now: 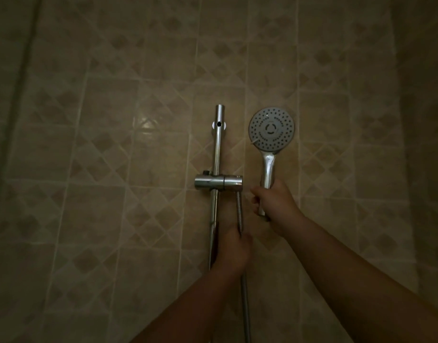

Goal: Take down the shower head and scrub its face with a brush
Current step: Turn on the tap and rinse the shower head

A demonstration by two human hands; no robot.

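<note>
Nearest the camera, two bare forearms reach up from the bottom edge toward a tiled shower wall in dim light. The left hand point(234, 246) has its fingers point(245, 237) wrapped round the ribbed metal shower hose point(240, 214), gripping it just beside the lower stretch of the slide rail; below the hand the hose point(245, 310) hangs on down past the forearm and out of view. The right hand point(275, 206) is higher and to the right, its fingers clenched round the lower end of the chrome handle of the shower head point(271, 129).

The shower head is off its mount and held upright, just right of the rail and apart from it. Its round grey face, dotted with spray holes in rings around a central disc, is turned toward the camera.

Farther back, the chrome slide rail point(216, 149) runs vertically, fixed to the wall near its top by a small round bracket. The sliding holder point(218, 183) sits across the rail as a short horizontal cylinder, and the hose rises to its right end.

Behind everything is the beige tiled wall point(114, 144), patterned with darker diamond shapes and pale grout lines.
</note>
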